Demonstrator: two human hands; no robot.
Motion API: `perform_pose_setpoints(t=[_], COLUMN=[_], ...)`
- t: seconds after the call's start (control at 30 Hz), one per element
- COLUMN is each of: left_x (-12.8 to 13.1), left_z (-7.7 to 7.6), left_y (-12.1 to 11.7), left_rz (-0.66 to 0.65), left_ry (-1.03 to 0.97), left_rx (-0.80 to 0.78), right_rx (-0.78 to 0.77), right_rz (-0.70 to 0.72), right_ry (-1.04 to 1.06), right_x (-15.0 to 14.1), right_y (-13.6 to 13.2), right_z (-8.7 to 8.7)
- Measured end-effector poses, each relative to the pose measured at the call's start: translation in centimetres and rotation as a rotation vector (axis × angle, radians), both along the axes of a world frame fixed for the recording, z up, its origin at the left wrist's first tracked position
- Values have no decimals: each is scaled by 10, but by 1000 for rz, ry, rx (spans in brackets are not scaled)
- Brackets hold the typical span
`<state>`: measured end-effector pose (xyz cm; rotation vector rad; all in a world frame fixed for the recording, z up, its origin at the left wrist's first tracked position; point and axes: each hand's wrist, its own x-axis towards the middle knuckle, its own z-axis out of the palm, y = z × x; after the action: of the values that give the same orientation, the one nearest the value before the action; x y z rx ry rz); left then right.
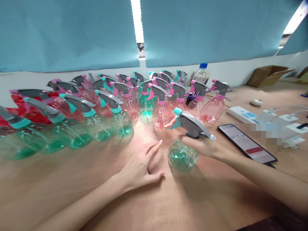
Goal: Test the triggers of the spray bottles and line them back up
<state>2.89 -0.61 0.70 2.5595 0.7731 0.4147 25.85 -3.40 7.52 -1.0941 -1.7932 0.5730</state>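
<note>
My right hand [199,146] is wrapped round the neck of a green spray bottle [182,158] with a grey and teal trigger head. The bottle leans slightly, and I cannot tell whether its base touches the table. Left of it, my left hand [144,166] rests low over the wooden table [149,208], fingers stretched out and holding nothing. Further left stands a row of green spray bottles, the nearest one [122,123] beyond my left fingertips. Behind my right hand are pink spray bottles, among them one [160,112] with a pink collar.
Several more spray bottles crowd the table's back, with a blue-capped bottle [202,73] among them. A phone [247,144] lies right of my right forearm, near a power strip [243,115] with chargers. A cardboard box [267,76] stands at the back right. Red plastic [29,106] lies behind the left bottles.
</note>
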Motion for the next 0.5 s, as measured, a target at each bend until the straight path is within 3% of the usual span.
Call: perform_pose_setpoints(t=[0.1,0.5], left_x=[-11,-22], left_z=[0,-10], left_y=[1,2], left_rz=[13,-8], left_ry=[42,120], left_rx=[58,156], right_rx=[7,-12], right_rz=[30,-17], right_ry=[73,-3], right_x=[0,0], right_y=[2,15], right_z=[0,-2])
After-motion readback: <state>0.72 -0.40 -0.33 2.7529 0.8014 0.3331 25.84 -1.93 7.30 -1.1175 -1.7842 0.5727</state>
